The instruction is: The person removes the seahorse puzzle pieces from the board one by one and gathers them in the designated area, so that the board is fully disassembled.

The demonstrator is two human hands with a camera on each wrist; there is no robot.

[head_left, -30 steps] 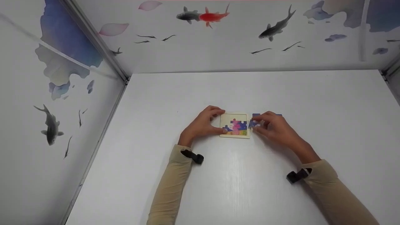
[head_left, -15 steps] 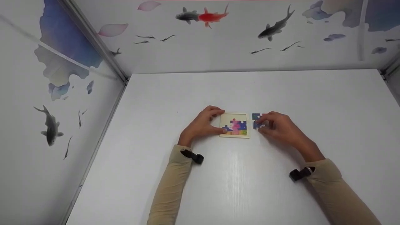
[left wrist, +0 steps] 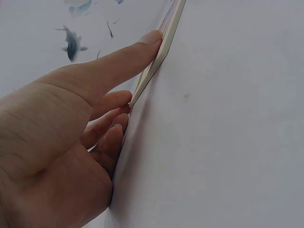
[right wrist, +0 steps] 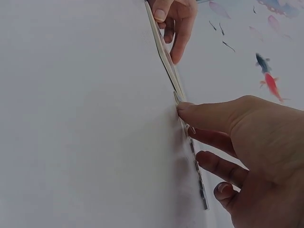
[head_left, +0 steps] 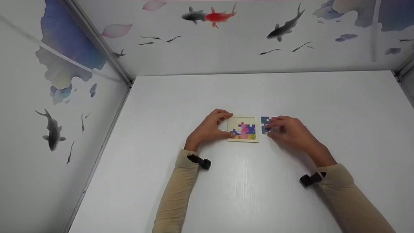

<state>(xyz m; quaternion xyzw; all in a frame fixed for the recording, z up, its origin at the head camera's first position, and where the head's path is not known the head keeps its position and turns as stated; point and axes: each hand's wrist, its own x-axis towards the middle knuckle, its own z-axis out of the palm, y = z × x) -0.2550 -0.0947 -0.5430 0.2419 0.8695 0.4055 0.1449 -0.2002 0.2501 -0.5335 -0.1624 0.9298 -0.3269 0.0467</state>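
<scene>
A small square wooden jigsaw tray (head_left: 233,123) lies on the white table, its lower part filled with colourful pieces and its upper part bare wood. My left hand (head_left: 210,127) grips the tray's left side, thumb on the lower left and fingers at the upper left corner. In the left wrist view the thumb presses the tray's edge (left wrist: 166,47). Just right of the tray, my right hand (head_left: 291,131) pinches a blue puzzle piece (head_left: 264,130) between thumb and fingers, low at the table. Other loose pieces (head_left: 265,120) lie beside it, partly hidden under the hand.
White panels with painted fish (head_left: 283,29) stand behind and at the left of the table (head_left: 245,187). A black camera (head_left: 199,161) sits on the left wrist, another camera (head_left: 312,179) on the right wrist.
My right hand has moved slightly right, bringing the blue piece from the tray's right edge down among the loose pieces; it stays there over the last half second. The left hand and tray keep still.
</scene>
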